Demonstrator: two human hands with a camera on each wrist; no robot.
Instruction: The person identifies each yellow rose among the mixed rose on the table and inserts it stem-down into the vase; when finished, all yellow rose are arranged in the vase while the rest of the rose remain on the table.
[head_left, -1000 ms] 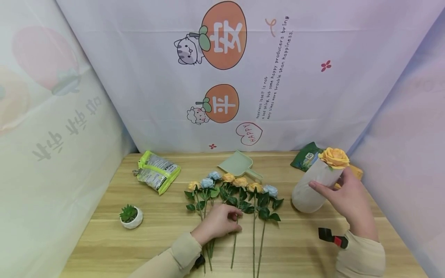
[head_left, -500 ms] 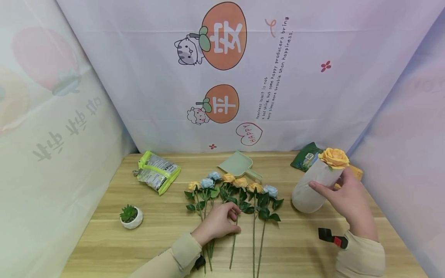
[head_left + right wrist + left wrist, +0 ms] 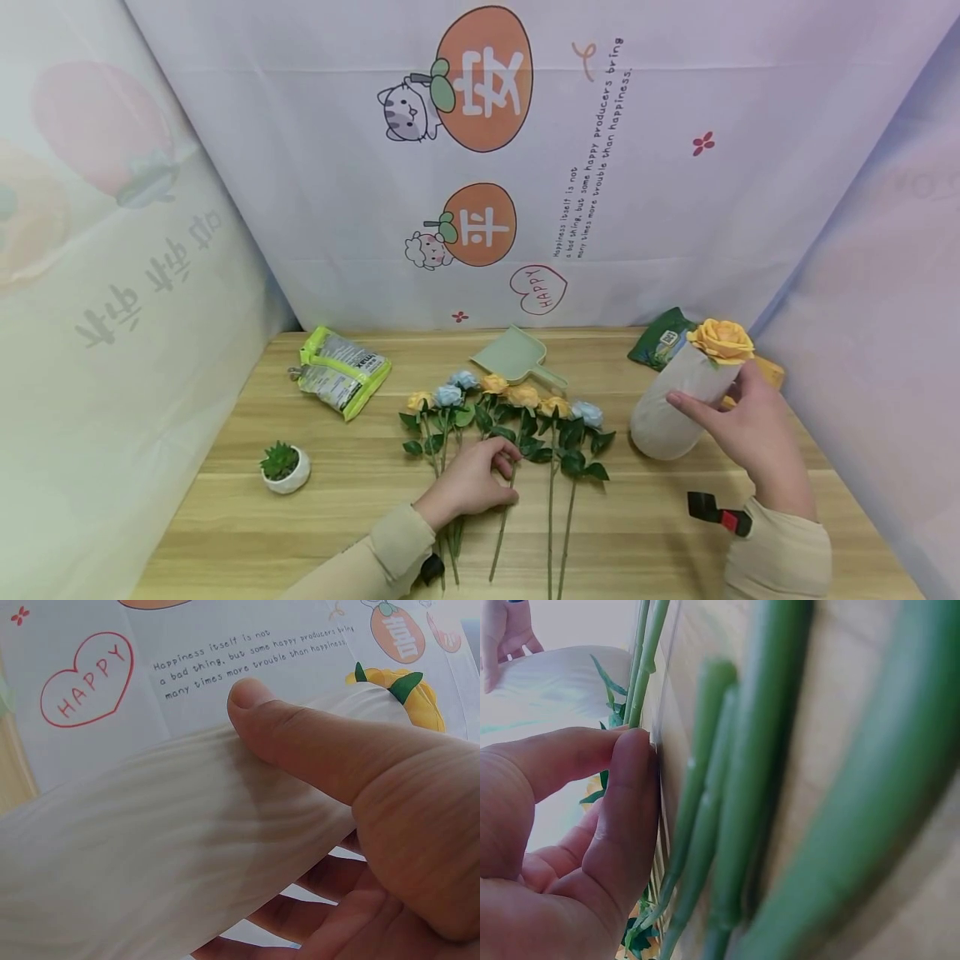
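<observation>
One dustpan (image 3: 510, 354) just behind the roses (image 3: 522, 397), succulent (image 3: 281, 461) well apart.

- The stem of the yellow rose (image 3: 722, 342) in the vase (image 3: 673, 408) was hidden inside it.
- The vase and the right hand (image 3: 757, 429) covered most of a yellow packet (image 3: 771, 372); the vase also overlapped a green packet (image 3: 654, 345).
- In the head view, most of the right fingers lay hidden behind the vase.
- The left hand's (image 3: 471, 479) fingertips covered the pinched part of a thin stem (image 3: 500, 537).
- In the left wrist view, the nearest stem (image 3: 862, 817) was blurred and cut off.
- Smaller print on the lime-edged bag (image 3: 341, 379) was illegible.
- The bottom edge cut off both sleeves (image 3: 401, 546).
</observation>
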